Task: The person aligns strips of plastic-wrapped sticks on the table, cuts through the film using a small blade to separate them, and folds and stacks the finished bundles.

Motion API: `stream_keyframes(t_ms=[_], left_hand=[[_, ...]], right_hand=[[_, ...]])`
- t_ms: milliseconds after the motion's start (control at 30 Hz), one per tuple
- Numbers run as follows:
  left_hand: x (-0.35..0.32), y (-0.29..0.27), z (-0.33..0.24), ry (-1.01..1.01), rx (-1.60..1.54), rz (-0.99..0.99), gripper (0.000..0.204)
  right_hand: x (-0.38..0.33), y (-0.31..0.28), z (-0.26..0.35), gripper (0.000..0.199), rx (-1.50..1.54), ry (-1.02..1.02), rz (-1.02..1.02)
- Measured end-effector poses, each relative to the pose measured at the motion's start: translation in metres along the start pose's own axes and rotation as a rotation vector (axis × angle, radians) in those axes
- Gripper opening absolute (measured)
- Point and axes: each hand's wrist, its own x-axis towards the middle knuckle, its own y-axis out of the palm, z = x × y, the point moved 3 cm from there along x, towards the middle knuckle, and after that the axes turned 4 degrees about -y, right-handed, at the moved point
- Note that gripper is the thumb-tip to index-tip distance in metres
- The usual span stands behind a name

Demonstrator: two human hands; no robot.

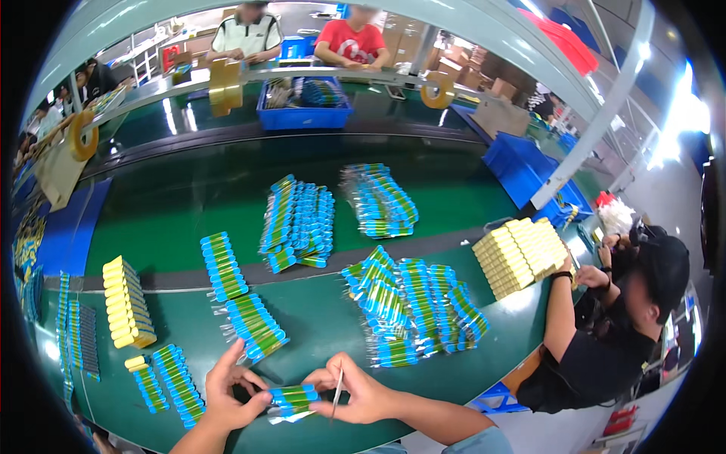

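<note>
A short blue-and-green strip of small packaged pieces [293, 396] is between my hands, above the near edge of the green table. The fingers and thumb of my left hand [231, 395] close on its left end. My right hand [361, 393] touches the strip's right end and also grips a thin, pale, stick-like tool [337, 392], whose exact kind I cannot make out. Just beyond my left hand lies a stack of similar blue-and-green packs [257, 327]. A larger heap of such packs [416, 306] lies to the right.
Yellow stacked pieces stand at left [127, 303] and right [520, 257]. More packs [178, 384] lie near left, others [299, 223] on the belt [189, 181]. Blue bins stand at the back [302, 117] and right [522, 163]. A co-worker in black [605, 340] sits at right.
</note>
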Motion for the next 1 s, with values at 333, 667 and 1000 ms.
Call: stream_keyframes(t_ms=[333, 667, 1000], left_hand=[[0.005, 0.012, -0.014, 0.026, -0.125, -0.010, 0.075], [0.007, 0.007, -0.033, 0.014, 0.663, -0.283, 0.019], [0.014, 0.006, -0.036, -0.066, 0.872, -0.232, 0.045]], right_hand=[[-0.013, -0.042, 0.031, 0.038, 0.083, -0.167, -0.190], [-0.097, -0.129, 0.129, 0.029, -0.327, -0.146, -0.779], [-0.154, -0.244, 0.082, 0.026, -1.073, 0.186, -1.086]])
